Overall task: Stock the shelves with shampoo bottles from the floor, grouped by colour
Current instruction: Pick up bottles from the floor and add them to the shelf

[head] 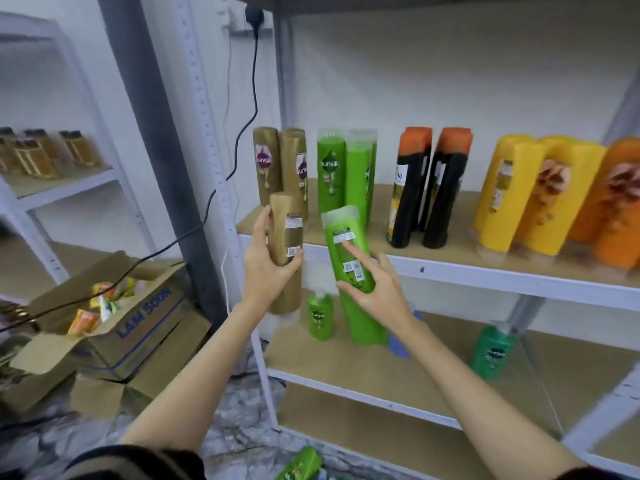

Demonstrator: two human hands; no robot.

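Left hand (268, 261) grips a gold bottle (286, 237) upright, fingers wrapped round its body, raised in front of the left end of the upper shelf (485, 271). Right hand (375, 289) holds a green bottle (349, 258), tilted slightly left, cap up; index finger lies straight across the back label, the other fingers and thumb curl round the lower body. Both bottles show their back labels, close together but apart. On the upper shelf, left to right: two gold bottles (280, 161), two green bottles (346, 168), two black bottles with orange caps (429, 188), yellow bottles (526, 195), orange bottles (616, 209) at the far right edge. Lower shelf (363, 368) carries a small green pump bottle (321, 315) on the left and a darker green pump bottle (495, 351) to the right. Another green bottle on the floor (301, 464) lies near the bottom edge. Left of the rack sits an open cardboard box (138, 327) with packets inside; a black cable (242, 133) runs down from a wall socket. A far-left rack holds amber bottles (38, 154).
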